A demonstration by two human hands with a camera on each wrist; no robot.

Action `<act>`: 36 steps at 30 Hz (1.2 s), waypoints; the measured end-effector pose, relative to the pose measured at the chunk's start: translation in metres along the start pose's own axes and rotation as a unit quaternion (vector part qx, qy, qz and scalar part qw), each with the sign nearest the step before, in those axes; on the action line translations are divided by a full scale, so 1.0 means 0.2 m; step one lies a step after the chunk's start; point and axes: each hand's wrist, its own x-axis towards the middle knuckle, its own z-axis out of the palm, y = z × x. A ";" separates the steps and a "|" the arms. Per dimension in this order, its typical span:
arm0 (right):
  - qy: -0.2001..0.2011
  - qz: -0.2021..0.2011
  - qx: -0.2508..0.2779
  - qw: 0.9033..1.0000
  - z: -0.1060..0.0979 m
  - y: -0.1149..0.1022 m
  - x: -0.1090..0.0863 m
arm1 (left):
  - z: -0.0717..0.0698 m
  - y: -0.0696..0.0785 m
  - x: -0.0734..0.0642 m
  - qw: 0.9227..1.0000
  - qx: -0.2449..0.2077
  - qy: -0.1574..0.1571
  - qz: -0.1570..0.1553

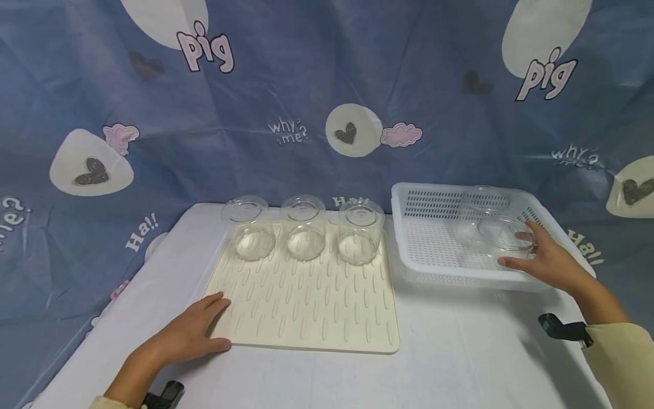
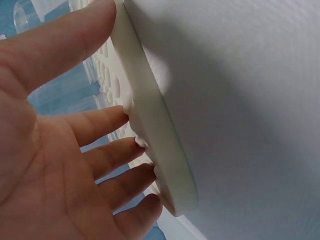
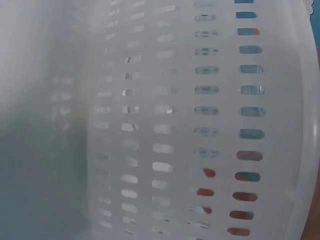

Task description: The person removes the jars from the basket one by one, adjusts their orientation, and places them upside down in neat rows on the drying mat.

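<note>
In the head view my right hand reaches over the white basket and holds a clear round container, thumb on the near side and fingers behind. A second clear container stands beyond it in the basket. My left hand rests at the left edge of a cream ridged mat, fingers extended. The left wrist view shows its fingertips right at the mat's edge. Along the back of the mat stand three clear containers: left, middle and right.
A white cloth covers the table. Behind it hangs a blue printed curtain. In the right wrist view the basket's slotted wall fills most of the picture and hides the right hand's grip.
</note>
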 end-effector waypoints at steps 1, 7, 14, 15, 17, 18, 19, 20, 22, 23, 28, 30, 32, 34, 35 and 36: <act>0.000 0.000 -0.001 1.000 0.00 0.00 0.00 | 0.00 0.00 0.00 1.000 0.000 0.001 0.001; -0.002 0.008 -0.001 1.000 0.00 0.00 0.00 | 0.01 -0.01 0.00 1.000 0.000 0.000 -0.002; 0.008 0.004 -0.007 1.000 -0.01 -0.01 -0.02 | 0.01 -0.01 -0.01 1.000 0.000 0.003 -0.001; 0.011 0.003 -0.007 1.000 -0.02 -0.01 -0.02 | 0.01 -0.01 -0.01 1.000 -0.002 0.002 0.001; 0.021 -0.003 0.001 1.000 -0.03 0.00 -0.04 | 0.01 -0.01 -0.01 1.000 -0.004 0.000 0.002; 0.028 -0.009 0.011 1.000 -0.04 0.00 -0.05 | 0.01 -0.01 -0.01 1.000 -0.006 -0.001 0.002; 0.038 -0.010 0.012 0.999 -0.05 0.00 -0.06 | 0.01 -0.01 -0.01 1.000 -0.007 -0.003 0.003; 0.050 -0.011 0.016 0.999 -0.06 0.00 -0.07 | 0.01 -0.01 -0.01 1.000 -0.009 -0.005 0.003; 0.078 -0.014 0.022 0.997 -0.09 0.00 -0.10 | 0.00 -0.01 -0.01 1.000 -0.009 -0.006 0.002; 0.092 -0.013 0.026 0.995 -0.10 0.00 -0.11 | 0.00 -0.01 -0.01 1.000 -0.009 -0.007 0.001; 0.141 -0.007 0.051 0.989 -0.16 -0.02 -0.16 | -0.01 -0.01 0.00 1.000 -0.001 -0.003 -0.003; 0.150 -0.001 0.062 0.987 -0.17 -0.02 -0.17 | -0.01 -0.01 0.00 1.000 0.002 -0.002 -0.001; 0.158 0.004 0.067 0.985 -0.17 -0.03 -0.18 | -0.01 -0.01 0.00 1.000 0.001 -0.002 0.000; 0.163 0.006 0.066 0.984 -0.17 -0.04 -0.18 | 0.00 -0.01 0.00 1.000 -0.001 -0.005 0.001; 0.167 0.006 0.061 0.984 -0.17 -0.04 -0.18 | 0.00 -0.01 0.00 1.000 -0.003 -0.005 0.001; 0.170 0.006 0.059 0.984 -0.16 -0.04 -0.18 | 0.00 -0.01 0.00 1.000 -0.004 -0.005 0.002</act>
